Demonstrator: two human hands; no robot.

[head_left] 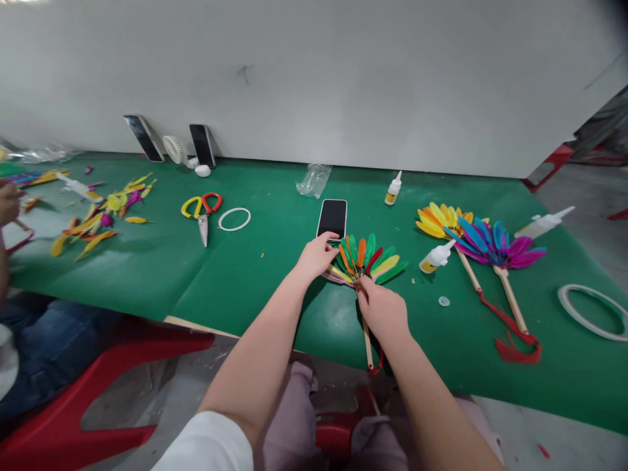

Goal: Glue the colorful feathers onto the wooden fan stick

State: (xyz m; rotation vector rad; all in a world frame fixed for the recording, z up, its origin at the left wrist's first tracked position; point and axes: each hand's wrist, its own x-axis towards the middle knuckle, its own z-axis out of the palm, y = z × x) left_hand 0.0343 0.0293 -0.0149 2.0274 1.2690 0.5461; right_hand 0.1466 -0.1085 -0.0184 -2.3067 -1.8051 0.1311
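A feather fan (371,256) with green, orange, red and yellow feathers lies on the green table in front of me. My right hand (381,307) is closed around the base of its feathers, where they meet the wooden handle (367,345). At the fan's left edge, my left hand (316,256) has its thumb and fingers pinched on the outer feathers; the fingertips partly hide what they hold. Just beyond that hand lies a phone (332,217), face up. A glue bottle (436,257) lies tilted to the right of the fan, near a small clear cap (444,301).
Two other feather fans, one yellow (438,219) and one blue and purple (505,245), lie at right beside a roll of tape (591,314). Scissors (203,219), a white ring (234,219) and loose feathers (105,219) lie left. Another person's hand (7,203) shows far left.
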